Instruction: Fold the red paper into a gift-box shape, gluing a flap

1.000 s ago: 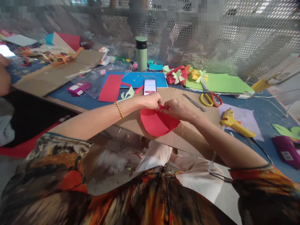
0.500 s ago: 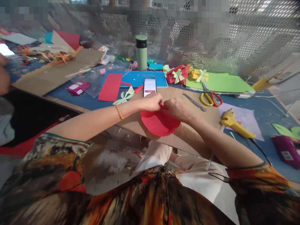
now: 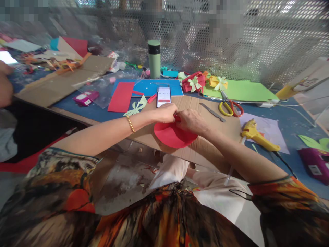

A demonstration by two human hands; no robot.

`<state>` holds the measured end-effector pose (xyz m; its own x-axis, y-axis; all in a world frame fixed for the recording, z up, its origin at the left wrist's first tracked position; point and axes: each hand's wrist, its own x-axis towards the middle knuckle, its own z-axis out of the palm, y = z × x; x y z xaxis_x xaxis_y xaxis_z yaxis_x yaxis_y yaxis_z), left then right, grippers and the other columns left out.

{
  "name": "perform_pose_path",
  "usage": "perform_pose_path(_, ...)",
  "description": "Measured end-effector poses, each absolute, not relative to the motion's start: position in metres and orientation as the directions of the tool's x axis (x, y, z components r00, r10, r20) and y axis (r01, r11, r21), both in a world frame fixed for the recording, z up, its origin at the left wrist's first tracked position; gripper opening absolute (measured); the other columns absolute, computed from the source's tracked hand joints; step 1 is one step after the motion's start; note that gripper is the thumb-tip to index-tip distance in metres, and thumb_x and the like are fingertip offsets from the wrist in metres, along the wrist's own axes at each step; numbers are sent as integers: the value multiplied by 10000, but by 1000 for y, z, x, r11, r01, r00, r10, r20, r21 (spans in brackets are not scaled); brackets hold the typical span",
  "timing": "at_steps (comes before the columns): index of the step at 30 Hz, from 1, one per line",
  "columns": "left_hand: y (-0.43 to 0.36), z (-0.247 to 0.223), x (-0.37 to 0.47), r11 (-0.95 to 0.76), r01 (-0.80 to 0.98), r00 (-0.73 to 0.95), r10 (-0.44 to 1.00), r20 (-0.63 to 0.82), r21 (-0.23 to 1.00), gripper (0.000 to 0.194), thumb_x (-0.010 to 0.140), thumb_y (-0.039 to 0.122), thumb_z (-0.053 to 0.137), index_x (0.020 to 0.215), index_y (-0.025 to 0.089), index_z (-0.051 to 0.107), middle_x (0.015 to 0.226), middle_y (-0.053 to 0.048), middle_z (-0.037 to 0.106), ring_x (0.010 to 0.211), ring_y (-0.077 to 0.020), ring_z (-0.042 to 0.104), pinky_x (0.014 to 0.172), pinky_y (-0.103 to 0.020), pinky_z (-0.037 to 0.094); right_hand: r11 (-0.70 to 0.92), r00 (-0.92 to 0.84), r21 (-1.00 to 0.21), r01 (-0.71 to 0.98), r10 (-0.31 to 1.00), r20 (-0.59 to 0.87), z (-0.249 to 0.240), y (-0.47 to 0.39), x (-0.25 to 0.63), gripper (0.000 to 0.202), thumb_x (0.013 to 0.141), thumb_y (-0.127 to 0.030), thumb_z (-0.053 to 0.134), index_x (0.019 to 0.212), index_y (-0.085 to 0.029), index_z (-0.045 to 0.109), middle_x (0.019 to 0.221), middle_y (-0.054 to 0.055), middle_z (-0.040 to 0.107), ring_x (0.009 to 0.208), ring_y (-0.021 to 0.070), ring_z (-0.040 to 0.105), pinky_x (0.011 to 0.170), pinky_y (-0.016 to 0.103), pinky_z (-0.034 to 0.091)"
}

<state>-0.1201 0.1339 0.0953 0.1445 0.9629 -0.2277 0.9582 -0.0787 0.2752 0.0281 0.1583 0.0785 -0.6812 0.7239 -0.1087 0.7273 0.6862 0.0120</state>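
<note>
A rounded piece of red paper is pinched along its far edge between my two hands, just above the cardboard sheet. My left hand is closed on its upper left part. Close beside it, my right hand grips the upper right part with bent fingers. The fingertips nearly meet, and the paper between them is partly hidden. Right behind my left hand lies a phone with a lit screen. A flat metal blade rests on the cardboard to the right of my right hand.
Scissors and a yellow glue gun with its cord lie to the right. A green tumbler stands behind the blue sheet. Red paper lies left. Part of another person's arm shows at the far left.
My right hand has turned slightly and its fingers have shifted at the paper's upper edge. The near edge of the red paper has risen a little. My left hand stays almost in place.
</note>
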Motion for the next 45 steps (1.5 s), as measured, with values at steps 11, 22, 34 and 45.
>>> perform_pose_path(11, 127, 73, -120, -120, 971, 154, 976, -157, 206, 177, 828, 131, 613, 973, 118, 714, 952, -188, 729, 868, -277, 675, 686, -359, 427, 708, -710, -55, 704, 699, -82, 75, 166, 33, 341, 981, -318, 529, 1157, -185, 790, 1095, 138, 814, 961, 249, 757, 672, 297, 387)
perform_pose_path(22, 135, 86, -124, -135, 924, 209, 962, -178, 357, 419, 657, 110, 680, 1069, 170, 728, 1050, -105, 779, 928, -238, 675, 712, -296, 449, 709, -710, -47, 704, 701, -69, 77, 164, 32, 351, 1014, -317, 502, 1191, -162, 763, 1124, 190, 798, 1004, 292, 748, 703, 312, 413)
perform_pose_path(34, 141, 92, -123, -117, 905, 238, 937, -258, 410, 177, 709, 251, 676, 608, 198, 541, 591, 43, 473, 625, -139, 450, 585, -284, 308, 728, -763, -230, 645, 629, -150, 90, 176, 48, 263, 951, -357, 667, 1040, -164, 822, 991, 95, 809, 845, 185, 702, 627, 268, 368)
perform_pose_path(45, 130, 87, -119, -181, 969, 209, 964, -163, 169, 233, 726, 166, 657, 629, 226, 455, 610, 4, 514, 648, -172, 498, 576, -308, 269, 707, -766, -298, 641, 562, -314, 116, 184, 89, 187, 892, -130, 651, 976, -118, 818, 916, 85, 812, 802, 164, 711, 653, 254, 435)
